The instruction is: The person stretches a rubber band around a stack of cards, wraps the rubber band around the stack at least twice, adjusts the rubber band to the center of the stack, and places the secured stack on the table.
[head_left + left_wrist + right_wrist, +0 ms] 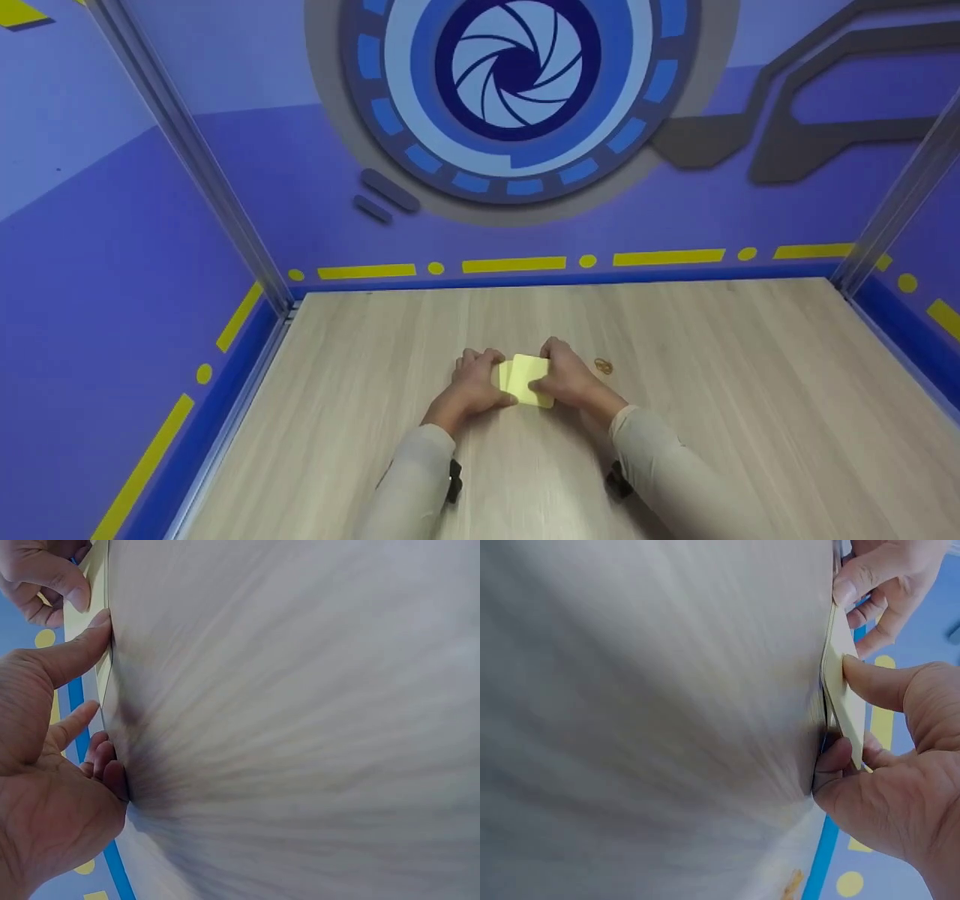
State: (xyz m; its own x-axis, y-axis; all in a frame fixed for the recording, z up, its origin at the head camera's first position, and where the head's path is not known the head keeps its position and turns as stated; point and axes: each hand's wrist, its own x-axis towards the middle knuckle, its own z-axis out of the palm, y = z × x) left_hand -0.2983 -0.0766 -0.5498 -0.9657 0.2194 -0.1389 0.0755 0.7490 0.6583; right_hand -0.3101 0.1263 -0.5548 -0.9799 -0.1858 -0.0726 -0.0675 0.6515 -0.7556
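In the head view, pale yellow cards (531, 379) with rounded corners lie overlapped in two parts between the hands, low at the tabletop. My right hand (571, 377) pinches the upper part at its right side. The right wrist view shows that thumb on the top face of the yellow card stack (843, 686), whose near end tilts off the table, with fingers beneath. My left hand (477, 385) holds the lower part (505, 373) by its edges, thumb at the near edge and index finger at the far one. Its other fingers rest on the table in the left wrist view.
Thin brownish-yellow loops, like rubber bands (604, 366), lie on the wood-grain table (360, 420) just right of the right hand. Blue panels with yellow marks (514, 264) rise at the table's back and both sides. Dark wrist devices (454, 481) sit under the sleeves.
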